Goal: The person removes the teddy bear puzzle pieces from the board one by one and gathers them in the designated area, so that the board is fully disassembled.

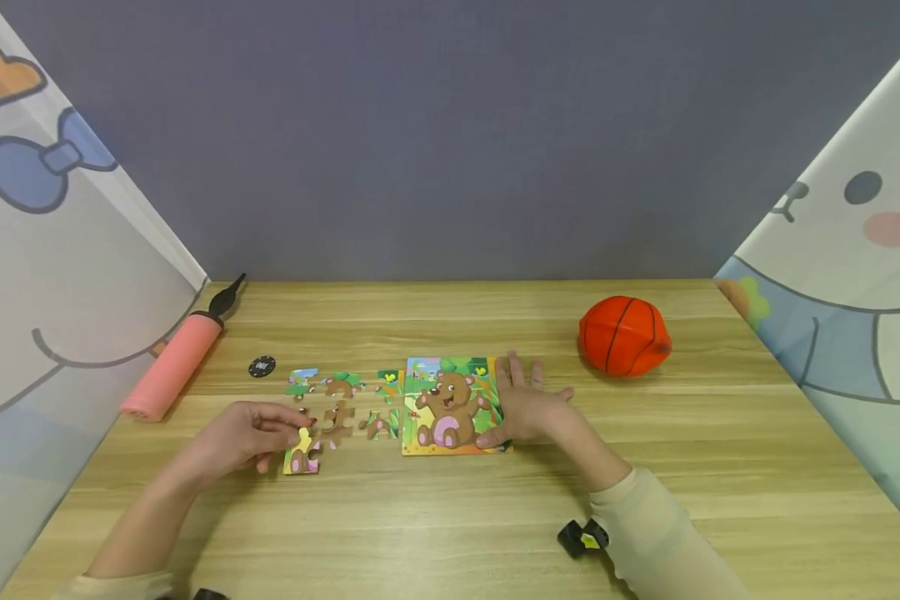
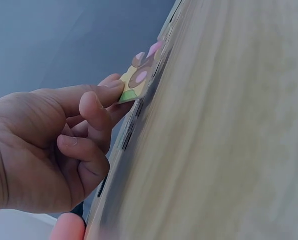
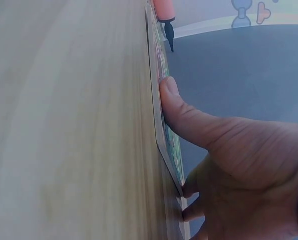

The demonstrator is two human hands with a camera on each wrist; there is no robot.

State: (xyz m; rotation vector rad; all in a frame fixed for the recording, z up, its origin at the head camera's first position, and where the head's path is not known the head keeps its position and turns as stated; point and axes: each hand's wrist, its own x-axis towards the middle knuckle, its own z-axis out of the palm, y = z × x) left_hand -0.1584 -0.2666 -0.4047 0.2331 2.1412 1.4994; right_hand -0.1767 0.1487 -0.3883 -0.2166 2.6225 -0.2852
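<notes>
My left hand (image 1: 243,437) pinches a jigsaw puzzle piece (image 1: 300,460) between thumb and fingers; it shows a bear's foot on yellow and green. In the left wrist view the piece (image 2: 138,77) is tilted, close over the table. Several loose puzzle pieces (image 1: 337,419) lie spaced apart just beyond and to its right. Beside them is a square bear picture board (image 1: 446,408). My right hand (image 1: 528,410) rests at the board's right edge, fingers spread; its thumb (image 3: 173,95) lies on the board's face.
A pink hand pump (image 1: 176,362) with a black nozzle lies at the left. A black round chip (image 1: 262,367) sits behind the pieces. At the right back is a dented red ball (image 1: 622,336) with black lines. A grey wall (image 1: 450,142) closes off the wooden table (image 1: 435,533).
</notes>
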